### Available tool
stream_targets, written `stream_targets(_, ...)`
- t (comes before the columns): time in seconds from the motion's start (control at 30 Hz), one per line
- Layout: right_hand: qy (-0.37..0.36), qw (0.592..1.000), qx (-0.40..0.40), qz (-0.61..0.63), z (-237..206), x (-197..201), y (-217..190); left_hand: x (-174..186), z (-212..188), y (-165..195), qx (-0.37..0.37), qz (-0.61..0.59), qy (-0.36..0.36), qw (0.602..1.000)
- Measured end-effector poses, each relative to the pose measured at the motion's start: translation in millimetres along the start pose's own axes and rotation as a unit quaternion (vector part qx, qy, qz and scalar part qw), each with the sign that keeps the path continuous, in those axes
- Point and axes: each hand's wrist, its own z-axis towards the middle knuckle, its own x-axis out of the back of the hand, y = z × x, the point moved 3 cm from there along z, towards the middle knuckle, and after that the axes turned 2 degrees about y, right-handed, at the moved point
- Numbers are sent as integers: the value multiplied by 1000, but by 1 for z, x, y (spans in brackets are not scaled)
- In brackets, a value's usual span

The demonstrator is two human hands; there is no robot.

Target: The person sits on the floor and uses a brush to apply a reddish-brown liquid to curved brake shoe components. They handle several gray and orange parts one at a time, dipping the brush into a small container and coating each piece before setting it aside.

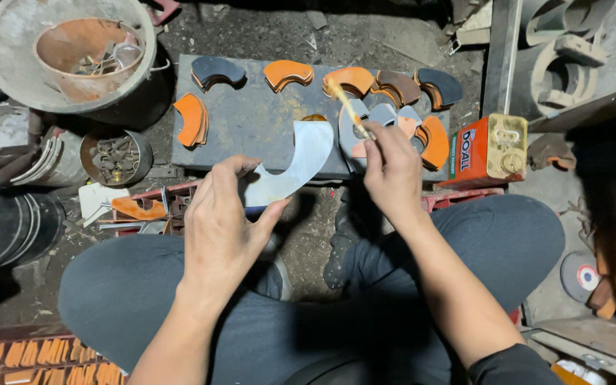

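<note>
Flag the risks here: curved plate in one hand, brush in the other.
1. The left hand pinches the curved plate at one end only, so it may twist or drop.
2. The brush in the right hand works above the coated pieces on the slab; drips could mark them.
3. The can stands near the right forearm and could be knocked.

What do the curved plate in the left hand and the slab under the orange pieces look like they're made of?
Curved plate: likely bare sheet metal; thin, pale grey, dull sheen. Slab: probably steel or stone; dark grey, matte, flat, thick-edged. Orange pieces: seemingly coated or rusted metal, stacked in thin layers.
</note>
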Motion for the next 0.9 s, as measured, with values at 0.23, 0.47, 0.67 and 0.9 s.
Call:
stream_targets(0.23, -2, 994, -41, 97, 2, -12, 19, -2, 1, 1, 0, 8, -11, 1000)
stream_targets(0.47, -12, 971, -100, 218, 12, 43, 11, -5, 1, -5, -5, 26, -13, 1000)
stream_targets(0.67, -32, 993, 68, 90, -14, 80, -66, -7, 3, -6, -19, 34, -16, 999)
stream_targets(0.9, -80, 988, 78, 104, -33, 62, -89, -6, 2, -5, -23, 40, -14, 999)
